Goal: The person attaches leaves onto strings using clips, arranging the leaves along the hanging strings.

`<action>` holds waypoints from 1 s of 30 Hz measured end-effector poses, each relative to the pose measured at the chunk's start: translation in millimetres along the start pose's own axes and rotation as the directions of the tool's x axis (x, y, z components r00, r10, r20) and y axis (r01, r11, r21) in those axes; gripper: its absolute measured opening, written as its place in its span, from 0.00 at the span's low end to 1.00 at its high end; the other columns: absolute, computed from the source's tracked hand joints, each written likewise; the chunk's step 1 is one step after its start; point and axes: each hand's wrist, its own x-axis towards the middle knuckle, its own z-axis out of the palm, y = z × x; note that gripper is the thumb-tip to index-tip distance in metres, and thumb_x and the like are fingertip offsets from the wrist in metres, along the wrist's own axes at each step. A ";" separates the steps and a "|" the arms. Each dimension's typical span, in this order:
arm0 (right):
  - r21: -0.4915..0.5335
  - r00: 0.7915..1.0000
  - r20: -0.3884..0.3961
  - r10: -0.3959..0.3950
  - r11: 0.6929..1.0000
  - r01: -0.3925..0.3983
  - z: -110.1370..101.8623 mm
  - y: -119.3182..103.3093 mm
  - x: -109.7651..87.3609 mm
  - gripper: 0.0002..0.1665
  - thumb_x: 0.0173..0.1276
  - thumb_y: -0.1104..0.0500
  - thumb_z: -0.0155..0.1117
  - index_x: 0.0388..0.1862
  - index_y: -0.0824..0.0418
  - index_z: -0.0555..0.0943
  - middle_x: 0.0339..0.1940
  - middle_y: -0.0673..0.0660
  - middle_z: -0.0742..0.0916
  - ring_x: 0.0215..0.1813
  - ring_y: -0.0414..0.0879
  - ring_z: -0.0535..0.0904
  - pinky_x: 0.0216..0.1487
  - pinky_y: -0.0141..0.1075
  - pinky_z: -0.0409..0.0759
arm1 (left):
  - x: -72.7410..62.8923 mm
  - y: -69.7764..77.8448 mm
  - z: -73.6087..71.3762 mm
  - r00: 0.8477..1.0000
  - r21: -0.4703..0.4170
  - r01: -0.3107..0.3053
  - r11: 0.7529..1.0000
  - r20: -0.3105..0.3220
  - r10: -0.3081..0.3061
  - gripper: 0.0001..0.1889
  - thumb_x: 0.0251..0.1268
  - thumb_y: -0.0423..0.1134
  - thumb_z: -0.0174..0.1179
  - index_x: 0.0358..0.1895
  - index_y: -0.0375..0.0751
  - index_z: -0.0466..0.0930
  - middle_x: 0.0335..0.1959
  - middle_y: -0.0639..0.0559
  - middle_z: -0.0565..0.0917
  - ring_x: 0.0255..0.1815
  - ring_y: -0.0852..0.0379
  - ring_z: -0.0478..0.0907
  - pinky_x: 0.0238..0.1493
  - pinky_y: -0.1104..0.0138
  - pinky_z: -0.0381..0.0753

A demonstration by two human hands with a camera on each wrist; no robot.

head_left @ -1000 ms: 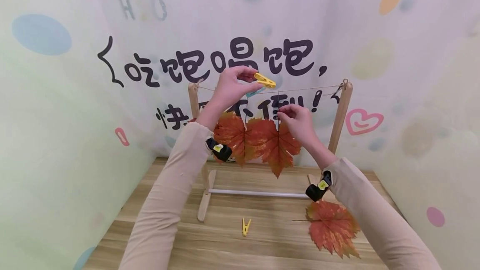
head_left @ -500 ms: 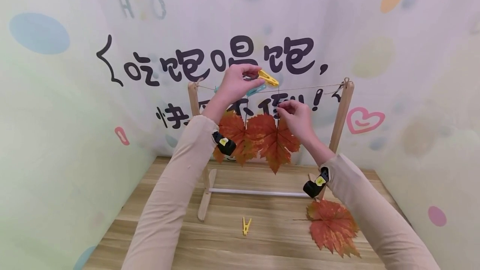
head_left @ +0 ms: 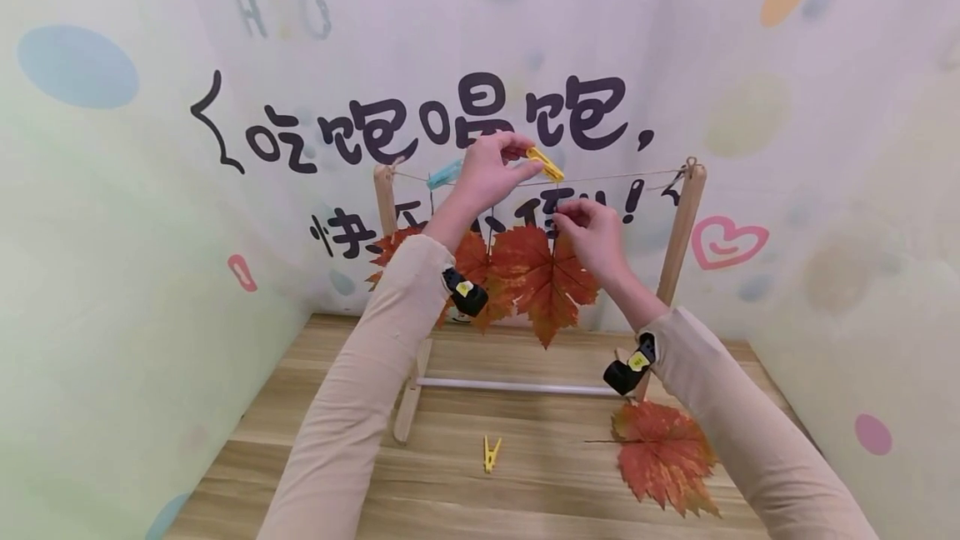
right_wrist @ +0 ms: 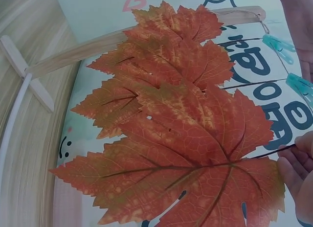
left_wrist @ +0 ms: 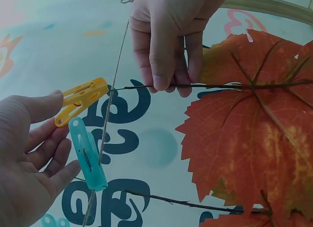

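My left hand (head_left: 491,172) pinches a yellow clothespin (head_left: 546,165) by its handle end. In the left wrist view, the clothespin's tip meets the string (left_wrist: 119,56) and the top of a leaf stem (left_wrist: 210,85). My right hand (head_left: 592,238) pinches that stem between thumb and fingers, just below the string. From it hangs an orange-red maple leaf (head_left: 551,277). To the left, teal clothespins (right_wrist: 279,43) hold further maple leaves (right_wrist: 176,21) on the string. Whether the yellow clothespin grips the stem, I cannot tell.
Two wooden posts (head_left: 681,232) carry the string, with a white rod (head_left: 517,387) joining them low down. On the wooden table (head_left: 420,490) lie another yellow clothespin (head_left: 491,454) and a loose maple leaf (head_left: 663,457). A printed curtain stands behind.
My left hand has moved right, bringing the yellow clothespin down to the string above the stem. My right hand has raised the stem and leaf slightly.
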 end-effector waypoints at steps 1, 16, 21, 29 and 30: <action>0.001 1.000 -0.002 0.002 1.000 -0.002 0.3 -0.1 0.2 0.11 0.62 0.65 0.60 0.41 0.73 0.80 0.36 0.67 0.84 0.36 0.56 0.80 0.33 0.20 0.74 | -0.2 -0.2 0.3 1.000 -0.001 -0.002 1.000 -0.006 0.002 0.15 0.56 0.39 0.63 0.47 0.36 0.78 0.42 0.47 0.80 0.43 0.57 0.76 0.44 0.75 0.74; -0.004 0.999 -0.049 0.001 1.000 -0.001 2.8 1.8 0.2 0.10 0.62 0.64 0.60 0.39 0.71 0.80 0.35 0.65 0.84 0.32 0.46 0.78 0.30 0.21 0.74 | -0.2 -4.2 0.3 0.996 0.025 -0.067 0.997 -0.063 0.068 0.12 0.53 0.36 0.65 0.40 0.35 0.81 0.38 0.47 0.82 0.41 0.57 0.79 0.42 0.74 0.75; -0.015 0.998 -0.058 -0.020 1.000 0.019 3.4 1.7 2.1 0.11 0.61 0.65 0.61 0.39 0.72 0.80 0.36 0.65 0.84 0.30 0.38 0.78 0.31 0.21 0.74 | 0.1 -6.3 0.6 0.996 0.041 -0.061 0.997 -0.059 0.063 0.11 0.54 0.37 0.64 0.39 0.36 0.81 0.37 0.47 0.83 0.38 0.57 0.78 0.40 0.73 0.75; -0.018 0.999 -0.044 -0.019 1.000 0.018 4.4 0.1 2.5 0.10 0.62 0.65 0.60 0.39 0.72 0.80 0.35 0.64 0.84 0.32 0.43 0.79 0.31 0.21 0.74 | 1.3 -7.5 2.9 0.997 0.038 -0.038 0.999 -0.061 0.040 0.10 0.54 0.37 0.64 0.38 0.36 0.81 0.36 0.47 0.83 0.37 0.57 0.77 0.38 0.73 0.75; -0.020 0.999 -0.043 -0.021 1.000 0.020 4.5 0.4 2.5 0.10 0.62 0.65 0.60 0.39 0.72 0.80 0.36 0.64 0.84 0.32 0.44 0.79 0.31 0.21 0.74 | 1.4 -7.7 3.4 0.997 0.037 -0.038 0.999 -0.059 0.040 0.10 0.54 0.37 0.64 0.38 0.36 0.81 0.36 0.47 0.83 0.37 0.57 0.77 0.38 0.73 0.75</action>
